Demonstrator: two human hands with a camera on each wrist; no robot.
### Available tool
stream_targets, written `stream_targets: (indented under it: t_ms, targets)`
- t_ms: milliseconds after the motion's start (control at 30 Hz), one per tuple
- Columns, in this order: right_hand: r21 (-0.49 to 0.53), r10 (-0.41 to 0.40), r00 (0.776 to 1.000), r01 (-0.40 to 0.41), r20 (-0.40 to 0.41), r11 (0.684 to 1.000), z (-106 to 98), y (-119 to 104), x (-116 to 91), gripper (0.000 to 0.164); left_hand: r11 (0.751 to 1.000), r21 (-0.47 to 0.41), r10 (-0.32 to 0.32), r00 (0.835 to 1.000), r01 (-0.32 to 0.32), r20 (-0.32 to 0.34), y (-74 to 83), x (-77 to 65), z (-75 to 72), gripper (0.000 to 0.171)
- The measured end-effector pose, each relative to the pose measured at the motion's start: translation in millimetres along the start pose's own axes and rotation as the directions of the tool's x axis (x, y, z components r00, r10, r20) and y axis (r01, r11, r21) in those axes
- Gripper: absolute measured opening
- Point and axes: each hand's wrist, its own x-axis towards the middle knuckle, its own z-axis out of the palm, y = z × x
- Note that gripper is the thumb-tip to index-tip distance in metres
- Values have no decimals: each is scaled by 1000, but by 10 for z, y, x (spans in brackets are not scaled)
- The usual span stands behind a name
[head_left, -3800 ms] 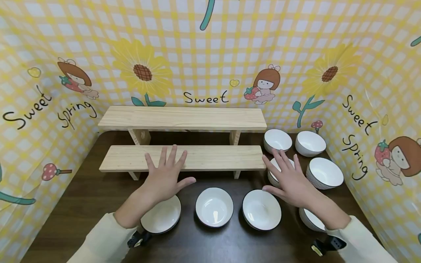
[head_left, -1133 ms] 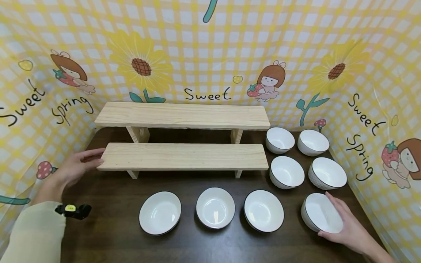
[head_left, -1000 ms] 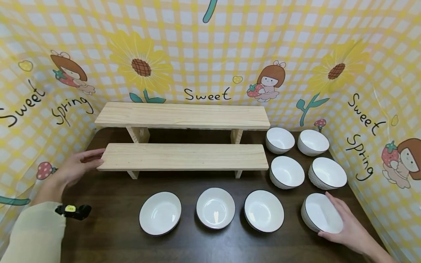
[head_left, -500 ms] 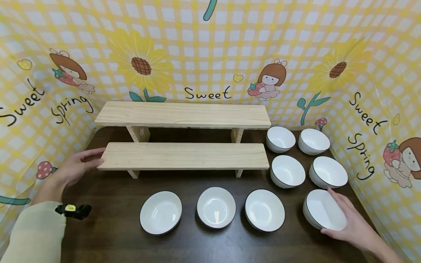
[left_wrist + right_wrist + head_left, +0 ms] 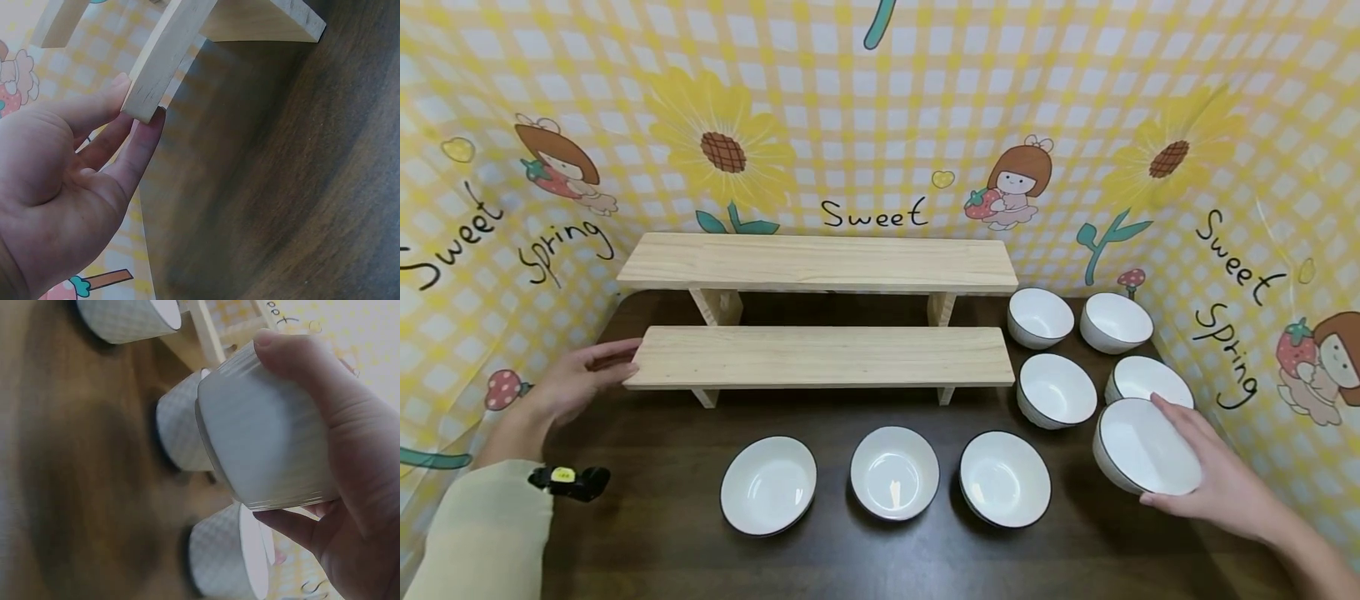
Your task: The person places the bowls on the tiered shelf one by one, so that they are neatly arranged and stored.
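Note:
My right hand grips a white bowl with a thin dark rim, thumb on one side and fingers on the other. In the right wrist view, that bowl is held above the table and tilted, its base facing the camera. At the left, my left hand pinches the end of the lower board of a two-tier wooden shelf. The left wrist view shows the thumb on one face of the board and fingertips against its other side.
Three white bowls stand in a front row: left bowl, middle bowl, right bowl. Several more, including a bowl beside the shelf, cluster at the back right. Yellow checked cloth walls the dark table on three sides.
Both hands were spread over the table at first. The left hand went to the shelf's end and stayed. The right hand took hold of the front right bowl and raised it off the table.

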Motion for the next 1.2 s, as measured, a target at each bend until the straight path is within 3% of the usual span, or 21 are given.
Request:
stream_targets:
  t_ms: [367, 567, 867, 1000, 1200]
  targets:
    - [32, -89, 996, 88, 31, 996, -113, -198, 510, 133, 1000, 20, 21, 1000, -21, -11, -10, 14, -5, 73]
    - [-11, -56, 996, 57, 65, 998, -92, -391, 767, 129, 1000, 16, 12, 1000, -11, -8, -9, 13, -2, 75]
    - [61, -5, 991, -3, 134, 998, -39, -697, 1148, 124, 1000, -22, 22, 1000, -22, 11, -14, 19, -21, 76]
    - [84, -16, 986, 2, 166, 996, -18, -847, 1319, 120, 998, -45, 35, 999, -34, 4, -18, 15, -16, 73]
    - [110, -39, 975, 16, 220, 994, 16, -1065, 1566, 119, 1000, -10, -8, 1000, 8, 11, 2, 17, -10, 76]
